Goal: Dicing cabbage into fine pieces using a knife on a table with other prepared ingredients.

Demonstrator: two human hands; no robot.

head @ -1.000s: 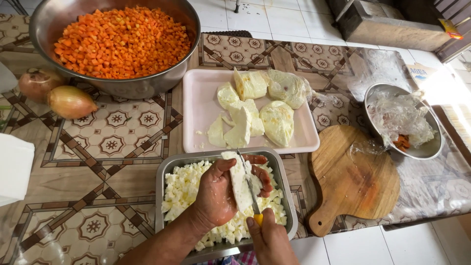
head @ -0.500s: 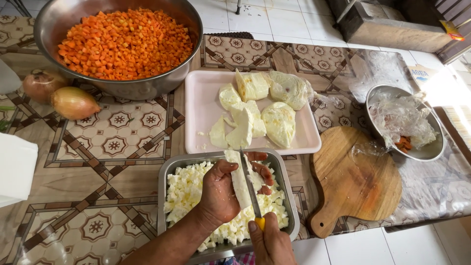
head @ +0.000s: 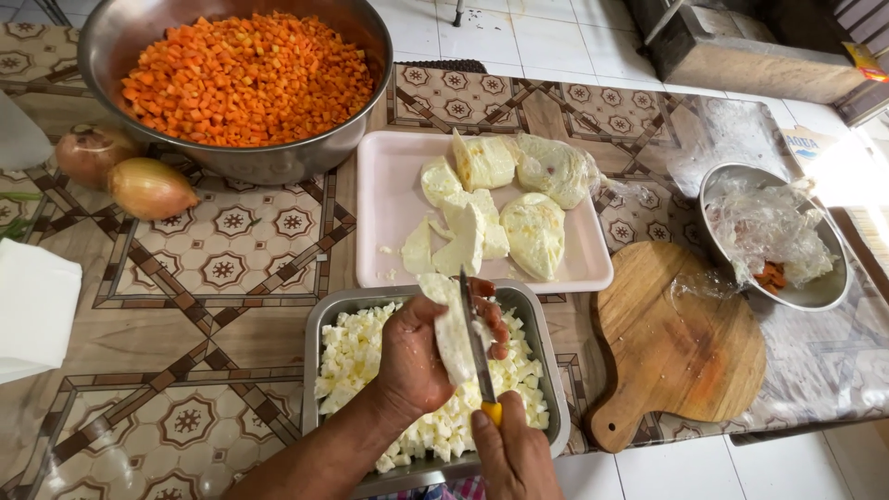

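Two hands work close together over a metal tray (head: 315, 370) of small white cheese cubes at the near edge of the patterned worktop (head: 231, 278). Cupped in the left hand (head: 417, 356) is a slab of white cheese (head: 449, 333), with the fingers curled round its far side. Gripped in the right hand (head: 514, 454), just below and touching distance from the left, is a yellow-handled knife (head: 477, 347) whose blade lies lengthwise against the slab's face. Just beyond the tray sits a pink tray (head: 389, 204) carrying larger wedges and rounds of the same cheese. A big steel bowl (head: 269, 162) of diced carrot stands further back to the left, with two onions (head: 125, 171) beside it. To the right lie a round wooden board (head: 676, 352) and a smaller metal bowl (head: 824, 292) holding crumpled plastic film.
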